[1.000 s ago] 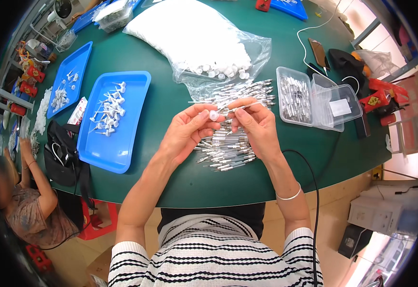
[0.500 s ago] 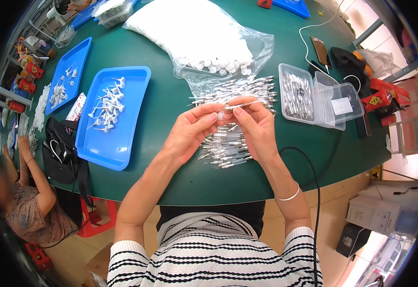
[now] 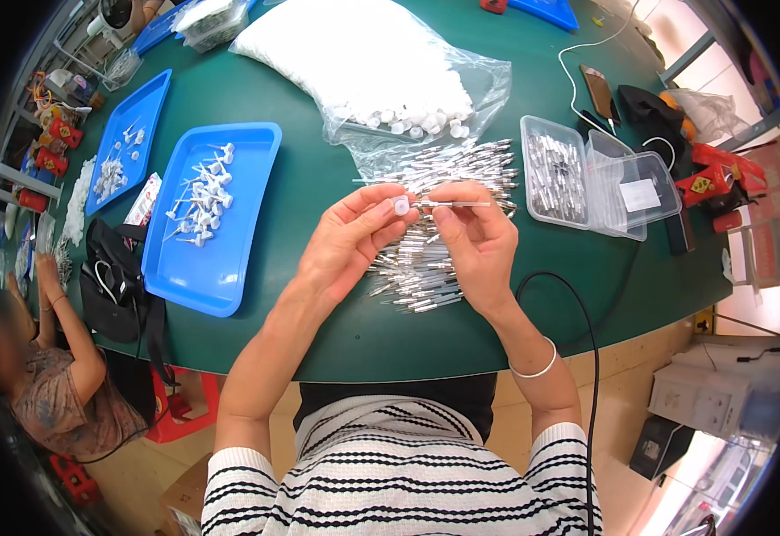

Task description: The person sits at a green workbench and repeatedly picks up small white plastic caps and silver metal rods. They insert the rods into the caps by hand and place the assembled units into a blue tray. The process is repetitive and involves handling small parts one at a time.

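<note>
Over the pile of rods, my left hand pinches a small round white plastic cap between thumb and fingertips. Facing it, my right hand is closed on a thin rod with a metal sleeve and pale shaft. The rod's inner end meets or nearly meets the cap; my fingertips hide the exact contact. Beneath both hands spreads a loose pile of similar metal-and-clear rods. Left of my hands, a blue tray holds several white caps with rods attached.
Beyond my hands lies a big clear bag of white caps. To the right, an open clear plastic box contains more rods, near a phone. A second blue tray and a black bag lie left, near another person's arm.
My left hand has drawn slightly left and turned, bringing the cap's round face into view. My right hand has shifted a little right, and the rod now lies more level.
</note>
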A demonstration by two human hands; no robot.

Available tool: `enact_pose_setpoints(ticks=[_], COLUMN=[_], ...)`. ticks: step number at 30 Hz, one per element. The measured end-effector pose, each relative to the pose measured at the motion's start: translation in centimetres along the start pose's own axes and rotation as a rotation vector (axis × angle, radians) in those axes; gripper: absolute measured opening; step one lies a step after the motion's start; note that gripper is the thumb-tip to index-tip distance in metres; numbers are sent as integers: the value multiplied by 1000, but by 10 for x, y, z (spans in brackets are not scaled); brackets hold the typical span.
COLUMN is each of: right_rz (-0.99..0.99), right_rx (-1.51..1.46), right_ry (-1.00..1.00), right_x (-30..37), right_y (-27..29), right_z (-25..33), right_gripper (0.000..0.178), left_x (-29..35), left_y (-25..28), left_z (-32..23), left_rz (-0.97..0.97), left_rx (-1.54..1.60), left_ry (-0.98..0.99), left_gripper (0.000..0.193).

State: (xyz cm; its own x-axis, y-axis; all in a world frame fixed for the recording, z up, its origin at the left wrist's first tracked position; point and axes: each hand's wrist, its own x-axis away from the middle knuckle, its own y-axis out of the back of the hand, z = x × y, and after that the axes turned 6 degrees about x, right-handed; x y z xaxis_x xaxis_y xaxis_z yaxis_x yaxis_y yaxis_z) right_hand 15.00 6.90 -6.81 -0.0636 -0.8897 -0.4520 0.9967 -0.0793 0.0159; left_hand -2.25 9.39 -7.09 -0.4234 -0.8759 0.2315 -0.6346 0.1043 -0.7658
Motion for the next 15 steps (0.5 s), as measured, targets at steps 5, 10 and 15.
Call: enact_pose_setpoints(ticks=[5,10,15], right_rz=[16,23,35], right_rx=[125,191,252], right_ry=[81,142,195], right_x=[0,-1,-3], right_y=[-1,1,1], right_z=[2,1,3], right_gripper=[13,13,14], left_x=[0,0,-1], left_y=[2,2,3], left_z=[0,1,2], left_rz=[-1,-2,0], left_rx=[50,47,40], left_ry=[6,5,-1], left_gripper=[23,23,22])
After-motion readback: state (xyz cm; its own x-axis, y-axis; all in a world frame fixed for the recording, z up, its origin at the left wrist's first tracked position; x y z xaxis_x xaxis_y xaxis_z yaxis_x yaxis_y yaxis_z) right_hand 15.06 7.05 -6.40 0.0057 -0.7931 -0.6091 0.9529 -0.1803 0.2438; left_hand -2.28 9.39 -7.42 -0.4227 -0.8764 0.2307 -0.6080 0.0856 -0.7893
